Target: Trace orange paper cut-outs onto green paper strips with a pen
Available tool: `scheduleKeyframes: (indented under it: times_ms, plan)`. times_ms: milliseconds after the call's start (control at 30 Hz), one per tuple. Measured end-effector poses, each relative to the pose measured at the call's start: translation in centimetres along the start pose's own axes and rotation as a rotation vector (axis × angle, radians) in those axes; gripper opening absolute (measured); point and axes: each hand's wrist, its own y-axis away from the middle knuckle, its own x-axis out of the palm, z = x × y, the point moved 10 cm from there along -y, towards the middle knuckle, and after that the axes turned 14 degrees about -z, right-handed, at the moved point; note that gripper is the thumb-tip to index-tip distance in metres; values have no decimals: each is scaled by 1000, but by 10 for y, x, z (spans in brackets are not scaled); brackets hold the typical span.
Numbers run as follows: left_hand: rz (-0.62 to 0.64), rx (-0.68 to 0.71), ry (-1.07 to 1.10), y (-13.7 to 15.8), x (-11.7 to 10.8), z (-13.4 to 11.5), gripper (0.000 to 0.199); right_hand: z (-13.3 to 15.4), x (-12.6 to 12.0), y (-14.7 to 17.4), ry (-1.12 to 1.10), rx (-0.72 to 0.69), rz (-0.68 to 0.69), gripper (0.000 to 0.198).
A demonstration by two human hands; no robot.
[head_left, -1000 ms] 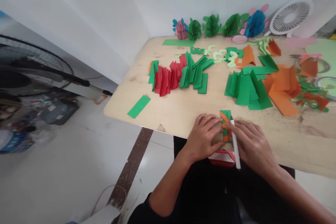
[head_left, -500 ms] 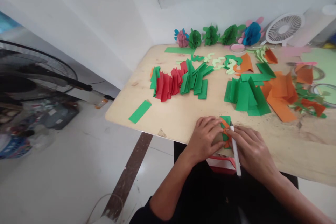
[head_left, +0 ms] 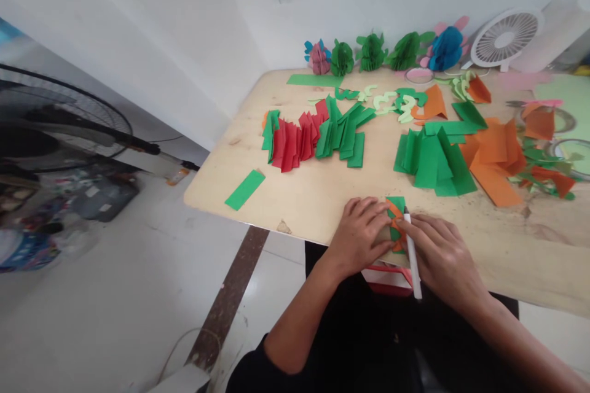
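Close to the table's front edge lies a small green paper piece (head_left: 399, 201) with an orange paper cutout (head_left: 395, 211) on top. My left hand (head_left: 362, 232) rests over their left side, fingers laid flat and thumb apart, pressing them down. From the right, my right hand (head_left: 445, 255) holds a white marker (head_left: 413, 264) with its dark end up by the green paper and its other end toward me. The index fingertip of that hand touches the orange cutout. Both hands partly cover the two papers.
Folded green strips (head_left: 433, 163), orange sheets (head_left: 495, 153) and red folded paper (head_left: 290, 141) lie farther back. A single green strip (head_left: 245, 189) is at the left. Several paper figures (head_left: 372, 52) and a white fan (head_left: 507, 38) stand by the wall.
The whole view has shifted slightly, with the table a little higher in the picture. Both hands, the marker and the papers keep nearly the same places relative to one another.
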Motion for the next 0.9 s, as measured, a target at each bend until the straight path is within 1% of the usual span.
scheduleKeyframes:
  times_ms: [267,633,900]
  plan:
    - [-31,1,24,0,-4,-1,32,2,0,-1,14,-7,21,50]
    - [-1,-15,22,1,0,1,34,-1,1,1,-18,16,7,51]
    - [-10,-15,22,0,-1,0,32,-1,0,2,-17,6,-5,53]
